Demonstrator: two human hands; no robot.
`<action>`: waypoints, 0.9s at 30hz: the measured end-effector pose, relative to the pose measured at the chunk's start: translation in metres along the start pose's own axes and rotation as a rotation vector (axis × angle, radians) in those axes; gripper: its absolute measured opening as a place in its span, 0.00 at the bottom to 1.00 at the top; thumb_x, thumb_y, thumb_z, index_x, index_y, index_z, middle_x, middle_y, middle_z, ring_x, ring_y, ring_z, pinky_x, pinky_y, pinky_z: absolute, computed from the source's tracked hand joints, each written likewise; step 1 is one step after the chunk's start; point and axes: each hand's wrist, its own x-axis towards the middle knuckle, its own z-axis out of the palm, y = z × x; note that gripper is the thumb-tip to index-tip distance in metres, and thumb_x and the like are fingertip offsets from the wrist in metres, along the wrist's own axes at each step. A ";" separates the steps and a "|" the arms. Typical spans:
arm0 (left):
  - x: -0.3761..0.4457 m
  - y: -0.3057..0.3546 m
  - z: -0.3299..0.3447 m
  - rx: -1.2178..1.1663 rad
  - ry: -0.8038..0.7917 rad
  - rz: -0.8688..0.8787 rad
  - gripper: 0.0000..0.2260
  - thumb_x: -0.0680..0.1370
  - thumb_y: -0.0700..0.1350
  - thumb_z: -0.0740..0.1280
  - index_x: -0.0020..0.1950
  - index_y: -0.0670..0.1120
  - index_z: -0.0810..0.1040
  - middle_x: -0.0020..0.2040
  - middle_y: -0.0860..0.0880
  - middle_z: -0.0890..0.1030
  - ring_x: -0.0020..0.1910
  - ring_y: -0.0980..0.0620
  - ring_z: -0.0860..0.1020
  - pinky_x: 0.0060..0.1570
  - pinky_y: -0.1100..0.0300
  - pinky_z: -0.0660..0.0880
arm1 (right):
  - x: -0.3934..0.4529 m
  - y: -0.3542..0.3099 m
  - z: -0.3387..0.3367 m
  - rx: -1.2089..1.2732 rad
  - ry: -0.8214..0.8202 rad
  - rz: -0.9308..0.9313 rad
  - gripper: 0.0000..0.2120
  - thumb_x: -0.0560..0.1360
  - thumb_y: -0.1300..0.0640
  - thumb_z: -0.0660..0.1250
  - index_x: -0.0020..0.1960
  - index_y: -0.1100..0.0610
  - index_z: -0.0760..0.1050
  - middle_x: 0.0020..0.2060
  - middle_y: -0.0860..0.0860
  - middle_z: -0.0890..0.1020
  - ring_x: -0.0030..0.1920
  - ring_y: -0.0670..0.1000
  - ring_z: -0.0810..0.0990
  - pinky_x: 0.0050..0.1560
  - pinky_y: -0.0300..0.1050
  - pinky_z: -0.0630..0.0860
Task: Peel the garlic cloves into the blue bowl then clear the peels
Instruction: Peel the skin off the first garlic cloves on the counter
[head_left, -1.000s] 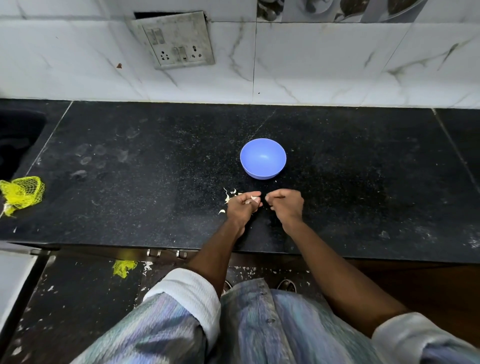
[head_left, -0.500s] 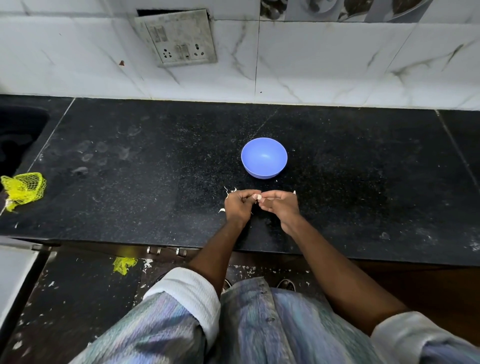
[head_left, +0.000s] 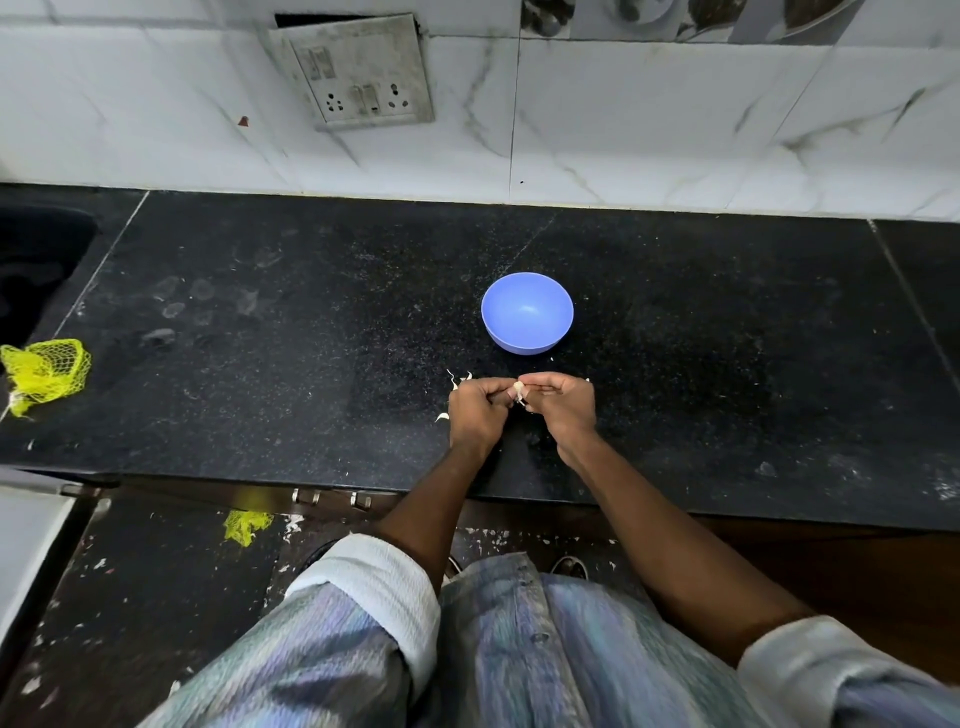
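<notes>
Two hands: the left hand (head_left: 478, 410) and right hand (head_left: 563, 402) meet at centre frame over the black speckled stone counter (head_left: 260, 405), fingers of both curled and pinching one small pale garlic clove (head_left: 518, 388) between them.
Hard to make out: the clove is mostly covered by fingertips – only a pale nub and a shred of skin show; whether it is fully peeled cannot be told.
Blue bowl: the round blue plastic bowl (head_left: 527, 312) stands upright just above the hands, apart from them; its inside looks bare.
Peels: thin white garlic peels (head_left: 457, 382) lie on the counter touching or just beside the left hand's upper and left edges; a fleck (head_left: 551, 358) sits at the bowl's lower right.
Cut off: a dark sink recess (head_left: 36, 270) runs out of the left edge; both rolled white sleeves are cropped at the bottom.
Around: a crumpled yellow mesh net bag (head_left: 44, 371) lies at the counter's far left, well apart from the hands; a second yellow scrap (head_left: 247, 526) lies on the floor below the counter edge; a grimy white switch-and-socket plate (head_left: 363, 78) hangs on the white marble-tiled wall at upper centre.
Open room – bare counter spreads left and right of the bowl; the counter's front edge crosses under both forearms.
</notes>
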 end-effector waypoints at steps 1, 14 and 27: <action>-0.001 0.001 0.000 0.020 0.000 0.012 0.07 0.79 0.40 0.74 0.54 0.47 0.89 0.47 0.53 0.89 0.46 0.59 0.85 0.52 0.62 0.81 | 0.000 0.000 0.000 0.002 -0.001 -0.004 0.07 0.74 0.65 0.76 0.51 0.59 0.86 0.42 0.55 0.88 0.42 0.47 0.86 0.44 0.39 0.82; -0.004 -0.008 -0.004 0.320 0.004 0.195 0.15 0.79 0.52 0.63 0.46 0.45 0.87 0.37 0.48 0.83 0.36 0.50 0.79 0.38 0.49 0.76 | -0.005 -0.008 0.001 0.060 -0.056 0.007 0.08 0.73 0.71 0.74 0.53 0.67 0.84 0.43 0.59 0.88 0.43 0.49 0.87 0.47 0.37 0.82; -0.007 -0.003 -0.009 0.354 -0.052 0.234 0.17 0.80 0.53 0.62 0.42 0.43 0.83 0.37 0.48 0.79 0.36 0.50 0.74 0.37 0.55 0.67 | -0.005 -0.002 0.005 0.077 -0.015 0.048 0.06 0.74 0.71 0.74 0.51 0.68 0.84 0.41 0.57 0.87 0.39 0.46 0.86 0.44 0.35 0.82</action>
